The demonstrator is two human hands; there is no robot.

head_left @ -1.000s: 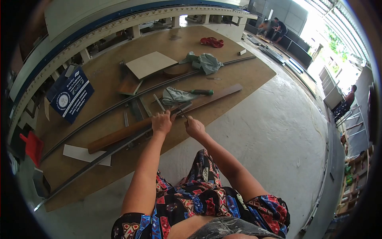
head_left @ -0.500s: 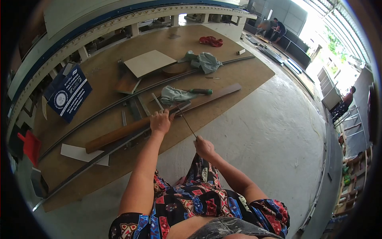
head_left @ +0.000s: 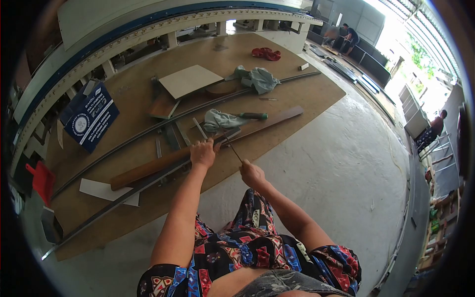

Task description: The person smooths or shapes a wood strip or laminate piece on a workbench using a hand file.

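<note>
My right hand [head_left: 252, 174] is closed round the near end of a thin dark rod [head_left: 234, 149], which slants up and left to the wooden strip. My left hand [head_left: 202, 153] is closed over the near edge of the long brown wooden strip [head_left: 148, 170], beside a dark metal rail [head_left: 126, 194]. What its fingers grip is partly hidden. Just beyond the hands lies a pale green cloth [head_left: 222, 120], with a green-handled tool [head_left: 253, 116] touching it.
On the brown board [head_left: 297, 99] lie a cream panel [head_left: 190, 80], another cloth [head_left: 263, 79] and red fabric [head_left: 266, 53]. A blue box [head_left: 90, 118] and red dustpan [head_left: 42, 180] are at left. Other people [head_left: 350, 39] [head_left: 436, 126] are far right.
My right hand and the rod's near end have moved slightly up and toward the board. My left hand keeps its place on the strip. The whole view has shifted a little.
</note>
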